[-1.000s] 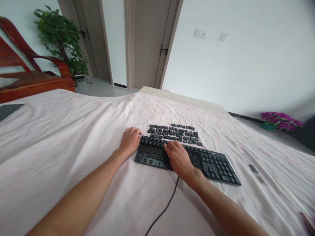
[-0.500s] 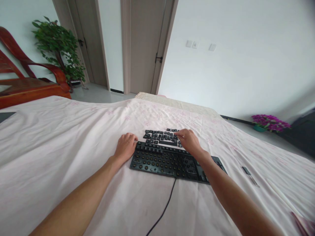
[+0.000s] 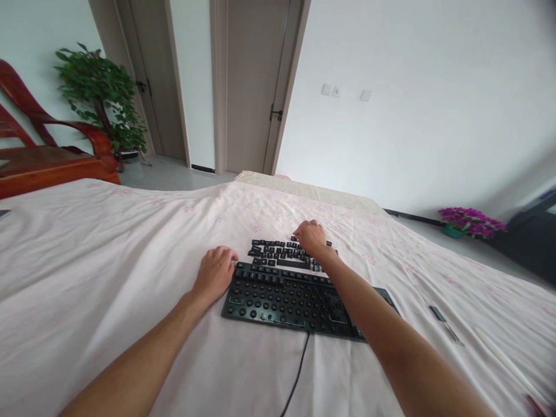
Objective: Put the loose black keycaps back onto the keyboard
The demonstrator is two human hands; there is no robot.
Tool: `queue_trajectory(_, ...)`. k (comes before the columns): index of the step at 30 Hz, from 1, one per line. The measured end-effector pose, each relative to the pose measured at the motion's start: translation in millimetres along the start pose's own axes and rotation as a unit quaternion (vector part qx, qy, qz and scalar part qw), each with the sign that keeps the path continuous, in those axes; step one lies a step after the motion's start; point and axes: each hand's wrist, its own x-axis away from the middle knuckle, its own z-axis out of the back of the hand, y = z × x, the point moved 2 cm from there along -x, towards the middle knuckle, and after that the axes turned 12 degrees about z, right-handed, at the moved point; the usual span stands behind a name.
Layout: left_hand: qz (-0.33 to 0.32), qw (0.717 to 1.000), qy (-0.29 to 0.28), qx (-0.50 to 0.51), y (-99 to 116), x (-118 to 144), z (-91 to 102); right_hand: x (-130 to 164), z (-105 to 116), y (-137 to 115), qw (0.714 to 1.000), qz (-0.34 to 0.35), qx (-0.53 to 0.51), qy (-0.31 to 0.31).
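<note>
Step in hand: the keyboard [image 3: 299,295] lay with most of its left and middle keys stripped, bare round sockets showing. The work looked like refitting or sorting keycaps, and the moment seemed to be the picking of one cap from the loose set.

Left hand [image 3: 214,273]: it rested at the keyboard's 9 o'clock end, touching the top-left corner, fingers curled loosely and holding nothing that I could see. It seemed to steady the board.

Right hand [image 3: 311,236]: it reached over the keyboard to the loose keycaps [image 3: 278,253], which lay in rows at the keyboard's 12 o'clock side, just beside it. The fingers pointed down on the far edge of the rows, close together. Whether they already pinched a cap I cannot tell, because the hand covered the tips.

Keyboard place: on the pink flowered sheet [image 3: 108,249] that covered the table, in front of the person, its black cable [image 3: 299,365] running toward 6 o'clock.

Next move, as a judgement: one cap would need a narrow pinch with two fingers, then a straight carry to its matching socket and a press from above. The left hand should hold the board so it does not slide on the soft sheet.

Around: a small dark tool [image 3: 438,315] lay at 3 o'clock, well apart; a green plant [image 3: 104,110] and a red wooden chair [image 3: 52,156] stood at 10 o'clock.
</note>
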Motion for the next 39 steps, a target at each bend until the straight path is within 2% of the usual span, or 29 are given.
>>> queue_trajectory(8,0.014,1.0,-0.011,0.002,3,1,3.4,-17,-7,-6,0.998,0.006,0.043,-0.047)
queue_trajectory(15,0.016,1.0,-0.013,0.0,3,-1,2.8,-20,-10,-10,0.998,0.022,0.021,-0.054)
queue_trajectory(21,0.016,1.0,-0.014,-0.005,2,-1,1.8,-18,-4,-10,0.998,0.011,-0.057,-0.024)
queue_trajectory(26,0.015,1.0,-0.014,-0.005,2,0,1.9,-3,10,-17,0.982,-0.014,-0.188,0.005)
queue_trajectory(27,0.014,1.0,-0.013,-0.005,2,0,2.2,1,13,-20,0.969,-0.021,-0.245,0.007)
queue_trajectory(28,0.013,1.0,-0.012,-0.006,3,0,2.5,7,15,-23,0.943,-0.033,-0.33,0.008)
queue_trajectory(29,0.013,1.0,-0.012,-0.006,3,0,2.7,12,18,-27,0.899,-0.048,-0.435,0.009)
queue_trajectory(31,0.014,1.0,-0.013,-0.008,3,0,2.8,25,23,-36,0.756,-0.083,-0.65,0.008)
queue_trajectory(32,0.014,1.0,-0.014,-0.009,3,0,2.7,31,27,-40,0.686,-0.096,-0.722,0.004)
queue_trajectory(33,0.014,1.0,-0.014,-0.009,3,0,2.6,37,30,-45,0.637,-0.104,-0.764,-0.001)
queue_trajectory(35,0.012,1.0,-0.012,-0.009,3,0,2.7,47,37,-53,0.58,-0.113,-0.807,-0.013)
queue_trajectory(39,0.01,1.0,-0.007,-0.007,4,1,4.0,60,48,-63,0.529,-0.118,-0.839,-0.036)
